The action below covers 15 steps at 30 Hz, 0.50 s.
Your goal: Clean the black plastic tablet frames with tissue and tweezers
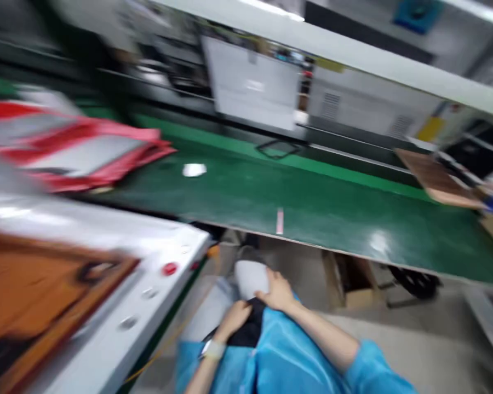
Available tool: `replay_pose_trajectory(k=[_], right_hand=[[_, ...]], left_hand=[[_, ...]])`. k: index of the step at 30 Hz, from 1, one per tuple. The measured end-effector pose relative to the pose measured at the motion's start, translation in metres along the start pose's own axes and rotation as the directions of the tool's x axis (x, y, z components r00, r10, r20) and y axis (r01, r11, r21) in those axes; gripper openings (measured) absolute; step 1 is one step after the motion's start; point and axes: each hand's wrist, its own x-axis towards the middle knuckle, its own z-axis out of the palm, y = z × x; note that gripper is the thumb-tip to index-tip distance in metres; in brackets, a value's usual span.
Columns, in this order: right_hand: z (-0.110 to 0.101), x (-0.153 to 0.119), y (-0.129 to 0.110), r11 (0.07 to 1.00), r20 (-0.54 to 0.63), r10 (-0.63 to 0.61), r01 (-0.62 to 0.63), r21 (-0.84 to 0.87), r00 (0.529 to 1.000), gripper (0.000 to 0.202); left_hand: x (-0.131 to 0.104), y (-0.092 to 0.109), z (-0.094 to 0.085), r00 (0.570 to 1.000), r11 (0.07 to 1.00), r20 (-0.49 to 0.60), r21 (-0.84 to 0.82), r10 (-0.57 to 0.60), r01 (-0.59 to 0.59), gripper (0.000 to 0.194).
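Blurred by motion, my left hand [235, 319] rests on black cloth [248, 328] at my lap, a watch [212, 350] on its wrist. Its fingers look bent, and I cannot make out whether they grip the cloth. My right hand [278, 291] lies over my light grey trouser leg [251, 278], beside the blue garment [290, 350], thumb apart from the fingers. Nothing shows in my right hand.
Ahead runs a green table [238, 191] bearing a white piece [194, 170], a small pink strip [280, 221] and red-edged bundles [94, 153]. A metal machine frame [148, 290] stands at left. Beneath the table is an open carton [355, 279]; a brown board [439, 178] lies at right.
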Motion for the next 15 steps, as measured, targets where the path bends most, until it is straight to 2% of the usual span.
replay_pose_trajectory(k=[2, 4, 8, 11, 13, 15], right_hand=[[0.001, 0.007, 0.014, 0.999, -0.012, -0.037, 0.037, -0.009, 0.999, 0.081], [0.004, 0.016, 0.025, 0.999, -0.014, -0.045, 0.045, -0.010, 0.999, 0.082], [0.009, 0.024, 0.038, 0.999, -0.014, -0.038, 0.039, 0.010, 0.999, 0.085], [0.006, 0.025, 0.038, 0.998, -0.039, -0.040, 0.042, 0.047, 0.998, 0.085], [0.001, 0.024, 0.031, 0.994, -0.070, -0.064, 0.070, 0.085, 0.996, 0.082], [-0.004, 0.022, 0.014, 0.981, -0.083, -0.116, 0.128, 0.147, 0.990, 0.072]], left_hand=[[-0.003, -0.026, -0.008, 0.999, 0.992, 0.025, -0.117, -0.042, 0.045, 0.045], [0.000, -0.035, -0.010, 0.998, 0.977, 0.029, -0.205, -0.056, 0.061, 0.045], [0.009, -0.029, -0.005, 0.998, 0.955, 0.023, -0.292, -0.050, 0.055, 0.045], [0.013, -0.026, 0.000, 0.999, 0.947, 0.018, -0.318, -0.031, 0.035, 0.045], [0.014, -0.027, 0.003, 1.000, 0.942, 0.015, -0.333, -0.021, 0.025, 0.044], [0.016, -0.028, 0.006, 1.000, 0.937, 0.010, -0.350, -0.019, 0.022, 0.044]])
